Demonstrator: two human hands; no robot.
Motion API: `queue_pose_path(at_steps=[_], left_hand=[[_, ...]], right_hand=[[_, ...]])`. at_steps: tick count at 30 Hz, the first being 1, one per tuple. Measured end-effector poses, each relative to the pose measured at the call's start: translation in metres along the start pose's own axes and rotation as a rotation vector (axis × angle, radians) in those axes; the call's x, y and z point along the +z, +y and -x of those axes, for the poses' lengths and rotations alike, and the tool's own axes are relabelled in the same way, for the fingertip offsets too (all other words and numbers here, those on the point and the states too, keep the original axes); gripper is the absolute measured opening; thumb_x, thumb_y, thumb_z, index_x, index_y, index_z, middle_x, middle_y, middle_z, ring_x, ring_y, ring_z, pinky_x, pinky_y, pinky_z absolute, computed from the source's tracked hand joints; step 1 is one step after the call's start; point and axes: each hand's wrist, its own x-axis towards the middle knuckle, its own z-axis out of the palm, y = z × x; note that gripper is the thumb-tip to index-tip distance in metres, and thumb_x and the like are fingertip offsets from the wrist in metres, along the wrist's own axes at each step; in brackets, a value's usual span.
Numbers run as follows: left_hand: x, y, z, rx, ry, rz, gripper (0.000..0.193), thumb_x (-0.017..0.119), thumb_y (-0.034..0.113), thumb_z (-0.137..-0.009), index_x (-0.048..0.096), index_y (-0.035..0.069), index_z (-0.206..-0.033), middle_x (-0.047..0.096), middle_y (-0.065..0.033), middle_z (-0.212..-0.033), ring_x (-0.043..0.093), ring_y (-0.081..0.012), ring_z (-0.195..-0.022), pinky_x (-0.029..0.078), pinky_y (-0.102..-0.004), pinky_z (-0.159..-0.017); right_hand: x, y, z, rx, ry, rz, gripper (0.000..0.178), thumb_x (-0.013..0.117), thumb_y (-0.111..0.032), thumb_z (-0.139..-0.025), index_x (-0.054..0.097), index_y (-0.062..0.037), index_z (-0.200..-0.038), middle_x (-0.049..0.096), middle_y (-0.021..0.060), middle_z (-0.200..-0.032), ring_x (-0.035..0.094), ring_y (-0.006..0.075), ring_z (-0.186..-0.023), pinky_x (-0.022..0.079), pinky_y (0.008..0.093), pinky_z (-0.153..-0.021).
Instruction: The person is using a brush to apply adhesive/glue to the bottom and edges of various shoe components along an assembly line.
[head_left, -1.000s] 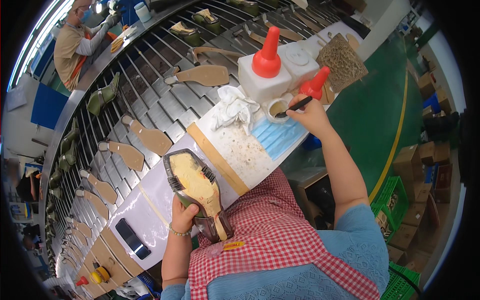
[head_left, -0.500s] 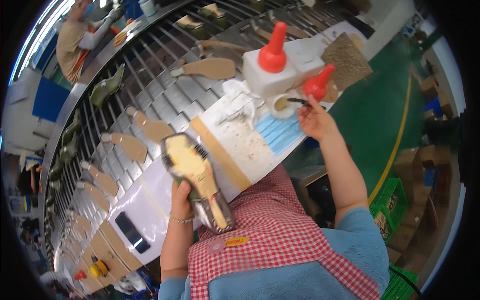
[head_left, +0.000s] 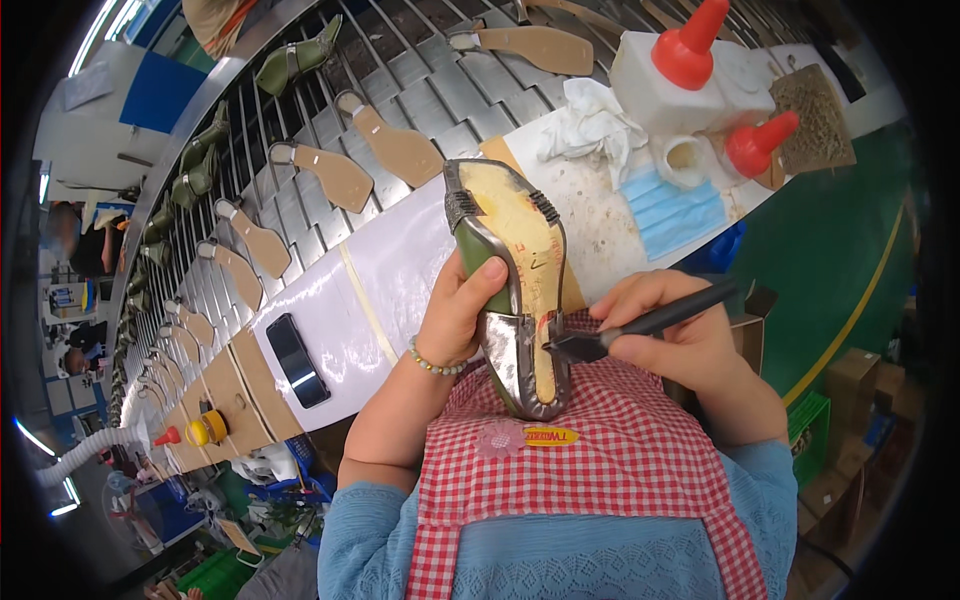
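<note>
My left hand (head_left: 452,315) is closed round the side of a half-made shoe (head_left: 525,265), its green side against my palm and its yellowish underside turned up. The lining edge folded over the rim is silvery dark, gathered in pleats near the toe. In my right hand (head_left: 690,345) is a black-handled flat brush (head_left: 672,312). Its dark tip meets the underside near the heel end; whether it presses there I cannot tell. Beyond, a small white pot (head_left: 685,160) with yellowish stuff inside stands on the white board (head_left: 590,230).
Two white bottles with red nozzle caps (head_left: 690,45) stand by the pot, near a crumpled white cloth (head_left: 595,125) and a blue face mask (head_left: 672,212). Tan insoles (head_left: 330,178) and green shoes (head_left: 300,62) lie on the metal roller conveyor (head_left: 400,65). A phone (head_left: 297,360) rests at left.
My right hand has brought the brush from the pot to the shoe's underside. The shoe has turned more upright before me, and the whole view has shifted.
</note>
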Motion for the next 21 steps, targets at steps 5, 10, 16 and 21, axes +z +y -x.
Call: queue_pose_path(at_steps=[5, 10, 16, 21], left_hand=[[-0.001, -0.001, 0.007, -0.012, -0.010, -0.013, 0.054, 0.065, 0.027, -0.087, 0.043, -0.001, -0.128, 0.058, -0.0109, -0.117, 0.059, -0.0187, -0.104, 0.049, -0.0318, -0.089], [0.004, 0.000, 0.012, -0.015, -0.001, -0.009, 0.054, 0.066, 0.025, -0.086, 0.043, -0.001, -0.128, 0.057, -0.0107, -0.117, 0.059, -0.0190, -0.104, 0.049, -0.0321, -0.089], [0.003, -0.002, 0.013, -0.007, 0.004, -0.043, 0.055, 0.066, 0.025, -0.086, 0.042, -0.001, -0.128, 0.057, -0.0106, -0.117, 0.059, -0.0187, -0.104, 0.049, -0.0317, -0.089], [0.000, -0.002, 0.014, -0.017, -0.010, -0.047, 0.055, 0.066, 0.025, -0.087, 0.042, -0.001, -0.129, 0.057, -0.0105, -0.118, 0.058, -0.0181, -0.104, 0.049, -0.0314, -0.088]], right_hand=[[0.013, 0.011, 0.000, 0.043, -0.088, 0.053, 0.016, 0.072, 0.000, -0.076, 0.063, 0.0008, -0.089, 0.065, 0.0099, -0.095, 0.061, 0.0136, -0.090, 0.048, 0.0261, -0.080], [0.018, 0.013, 0.000, -0.038, 0.009, 0.166, 0.017, 0.072, 0.000, -0.075, 0.063, 0.0000, -0.089, 0.065, 0.0121, -0.094, 0.063, 0.0174, -0.088, 0.049, 0.0286, -0.078], [0.021, 0.007, 0.000, -0.338, 0.057, 0.519, 0.019, 0.076, -0.003, -0.070, 0.063, -0.0023, -0.084, 0.065, 0.0114, -0.085, 0.064, 0.0224, -0.081, 0.050, 0.0305, -0.071], [0.021, 0.004, 0.004, -0.317, -0.051, 0.510, 0.018, 0.076, -0.003, -0.069, 0.064, -0.0029, -0.082, 0.064, 0.0112, -0.083, 0.064, 0.0242, -0.080, 0.050, 0.0315, -0.070]])
